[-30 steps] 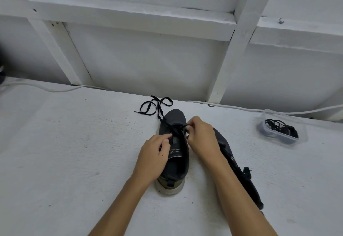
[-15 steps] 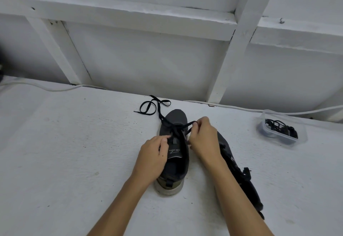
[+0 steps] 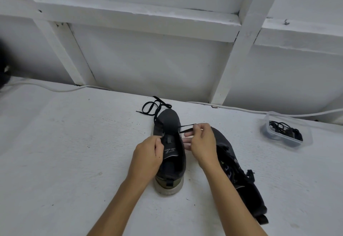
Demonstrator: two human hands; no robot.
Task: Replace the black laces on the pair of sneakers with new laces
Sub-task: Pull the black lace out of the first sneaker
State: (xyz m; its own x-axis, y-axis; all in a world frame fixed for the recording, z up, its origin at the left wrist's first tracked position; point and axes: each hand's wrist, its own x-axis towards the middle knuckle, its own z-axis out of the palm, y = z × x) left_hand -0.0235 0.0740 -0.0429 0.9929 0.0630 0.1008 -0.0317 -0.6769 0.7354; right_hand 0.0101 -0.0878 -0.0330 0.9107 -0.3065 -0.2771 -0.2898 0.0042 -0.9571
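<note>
A dark sneaker (image 3: 169, 122) with a pale sole stands upright in the middle of the white surface, toe pointing away from me. My left hand (image 3: 148, 154) grips its left side near the tongue. My right hand (image 3: 201, 143) pinches a loop of black lace (image 3: 186, 127) drawn out sideways from the shoe's right eyelets. The lace's loose end (image 3: 152, 106) lies coiled beyond the toe. The second sneaker (image 3: 237, 170) lies on its side at the right, partly behind my right forearm.
A clear plastic tub (image 3: 286, 131) holding black laces sits at the right. A white cable (image 3: 241, 108) runs along the foot of the white framed wall behind the surface. A dark object shows at the far left edge.
My right hand has moved right and away from the shoe, drawing the lace loop out of the eyelets. The coil beyond the toe has shrunk slightly. My left hand stays on the shoe.
</note>
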